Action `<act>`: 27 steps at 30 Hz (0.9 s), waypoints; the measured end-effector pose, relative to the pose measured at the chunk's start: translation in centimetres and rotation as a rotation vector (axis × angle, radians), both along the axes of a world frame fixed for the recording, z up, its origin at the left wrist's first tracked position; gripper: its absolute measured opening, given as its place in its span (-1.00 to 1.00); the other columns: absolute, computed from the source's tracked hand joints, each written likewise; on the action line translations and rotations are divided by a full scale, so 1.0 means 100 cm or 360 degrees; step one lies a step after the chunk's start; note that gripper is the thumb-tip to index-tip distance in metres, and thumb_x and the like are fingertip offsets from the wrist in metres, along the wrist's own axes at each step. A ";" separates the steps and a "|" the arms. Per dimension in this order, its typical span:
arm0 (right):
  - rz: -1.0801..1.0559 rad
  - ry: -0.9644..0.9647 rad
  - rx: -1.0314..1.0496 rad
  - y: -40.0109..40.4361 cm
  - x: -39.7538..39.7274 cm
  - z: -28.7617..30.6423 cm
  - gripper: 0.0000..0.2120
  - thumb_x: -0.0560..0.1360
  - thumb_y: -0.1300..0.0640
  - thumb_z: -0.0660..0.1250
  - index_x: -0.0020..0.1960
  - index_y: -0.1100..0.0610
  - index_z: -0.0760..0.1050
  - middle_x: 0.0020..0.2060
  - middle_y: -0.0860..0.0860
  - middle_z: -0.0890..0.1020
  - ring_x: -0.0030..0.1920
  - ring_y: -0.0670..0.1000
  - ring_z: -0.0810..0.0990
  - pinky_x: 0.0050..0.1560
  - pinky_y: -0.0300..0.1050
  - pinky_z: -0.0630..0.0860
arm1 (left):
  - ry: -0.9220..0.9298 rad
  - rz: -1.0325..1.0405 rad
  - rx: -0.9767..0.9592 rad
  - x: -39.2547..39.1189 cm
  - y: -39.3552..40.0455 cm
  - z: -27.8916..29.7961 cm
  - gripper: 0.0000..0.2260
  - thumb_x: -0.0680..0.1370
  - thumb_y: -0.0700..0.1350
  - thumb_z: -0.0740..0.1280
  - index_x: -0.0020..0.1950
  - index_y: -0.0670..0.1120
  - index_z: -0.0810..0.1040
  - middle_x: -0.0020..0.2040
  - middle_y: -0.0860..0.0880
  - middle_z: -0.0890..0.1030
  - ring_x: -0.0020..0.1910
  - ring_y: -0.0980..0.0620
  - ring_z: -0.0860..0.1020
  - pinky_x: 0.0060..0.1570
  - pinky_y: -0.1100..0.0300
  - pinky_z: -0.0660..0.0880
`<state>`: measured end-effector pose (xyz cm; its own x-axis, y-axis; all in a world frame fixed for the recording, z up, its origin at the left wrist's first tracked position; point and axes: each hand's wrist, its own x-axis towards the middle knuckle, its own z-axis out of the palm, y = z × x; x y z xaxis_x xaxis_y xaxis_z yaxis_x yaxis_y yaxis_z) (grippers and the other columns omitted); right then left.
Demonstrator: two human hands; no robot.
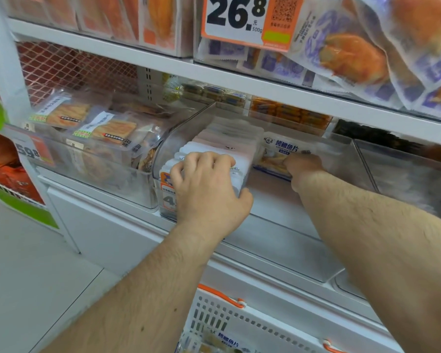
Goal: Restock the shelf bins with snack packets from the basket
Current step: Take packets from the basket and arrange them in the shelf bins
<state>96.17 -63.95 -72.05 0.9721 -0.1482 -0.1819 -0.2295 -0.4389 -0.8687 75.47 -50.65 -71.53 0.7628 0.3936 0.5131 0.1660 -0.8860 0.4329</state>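
Note:
A row of white and pink snack packets [222, 146] stands on edge in the clear middle shelf bin [278, 250]. My left hand [209, 189] grips the front of that row, fingers curled over the packet tops and thumb on the right side. My right hand [303, 169] reaches deeper into the same bin and holds a blue-and-white fish snack packet [280, 155] upright beside the row; its fingers are partly hidden. The white basket [239, 324] with orange handles sits below, with more of the same packets [222, 343] inside.
The clear bin to the left [99, 174] holds orange fish-strip packets. An orange price sign [250, 21] hangs from the shelf above, with purple-printed packets [367, 57] behind it. Another clear bin [405, 171] stands to the right. Grey floor [23, 250] lies at lower left.

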 end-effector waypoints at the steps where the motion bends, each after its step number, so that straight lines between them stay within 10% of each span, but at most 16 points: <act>1: -0.0041 0.0027 -0.0010 0.004 0.004 0.002 -0.59 0.59 0.23 0.21 0.43 0.14 0.38 0.36 0.14 0.48 0.17 0.10 0.54 -0.33 -0.42 0.50 | 0.0006 -0.0001 -0.0007 0.000 -0.001 0.000 -0.57 0.39 0.14 0.37 0.23 0.06 0.51 0.23 0.06 0.51 0.31 -0.05 0.30 0.28 0.01 0.12; 4: 0.0058 -0.0091 -0.0475 0.003 0.002 0.003 -0.61 0.58 0.35 0.15 0.40 0.21 0.39 0.29 0.19 0.50 0.23 0.20 0.52 0.17 -0.07 0.49 | 0.0018 -0.0001 -0.0020 -0.001 -0.001 0.002 -0.57 0.41 0.13 0.39 0.26 0.06 0.50 0.25 0.06 0.50 0.33 -0.05 0.30 0.31 0.00 0.13; 7: 0.0119 -0.0123 -0.0704 0.002 -0.003 0.003 -0.66 0.54 0.38 0.24 0.31 0.25 0.45 0.01 0.14 0.49 -0.01 0.14 0.50 0.15 -0.01 0.55 | 0.0048 -0.0004 -0.0042 -0.002 -0.001 0.004 -0.55 0.42 0.14 0.38 0.28 0.06 0.49 0.27 0.06 0.49 0.34 -0.05 0.29 0.32 0.00 0.12; 12: 0.0199 -0.0184 -0.0794 -0.005 -0.026 0.007 -0.61 0.54 0.37 0.23 0.36 0.25 0.41 0.17 0.15 0.54 0.03 0.13 0.54 0.03 -0.11 0.52 | 0.0103 -0.0020 -0.0043 -0.007 0.000 0.006 -0.54 0.43 0.16 0.36 0.31 0.08 0.45 0.29 0.08 0.46 0.35 -0.01 0.26 0.33 0.02 0.09; 18: -0.0100 -0.0028 0.0437 0.012 -0.055 0.028 -0.72 0.59 0.24 0.22 0.28 0.08 0.38 -0.03 0.00 0.42 -0.23 -0.11 0.45 -0.46 -0.39 0.47 | 0.0035 -0.0087 -0.0027 -0.013 -0.002 0.013 -0.53 0.42 0.13 0.38 0.30 0.05 0.48 0.28 0.06 0.47 0.36 -0.05 0.28 0.34 0.01 0.08; 21: -0.0178 -0.0141 0.0495 0.017 -0.093 0.040 -0.85 0.53 0.25 0.28 -0.09 0.08 0.32 -0.14 0.00 0.45 -0.21 -0.02 0.47 -0.27 -0.27 0.47 | -0.0074 -0.0219 -0.0007 -0.018 -0.013 0.016 -0.56 0.39 0.12 0.40 0.24 0.02 0.52 0.22 0.03 0.50 0.30 -0.09 0.34 0.26 0.00 0.18; 27: -0.0086 -0.0327 0.0772 0.000 -0.186 0.059 -0.84 0.48 0.35 0.27 -0.13 0.14 0.57 -0.34 0.06 0.58 -0.39 0.00 0.49 -0.33 -0.13 0.45 | -0.0247 -0.0614 0.0093 -0.043 -0.036 0.020 -0.65 0.34 0.05 0.36 0.06 -0.06 0.56 0.00 -0.04 0.52 0.04 -0.11 0.45 0.01 0.02 0.43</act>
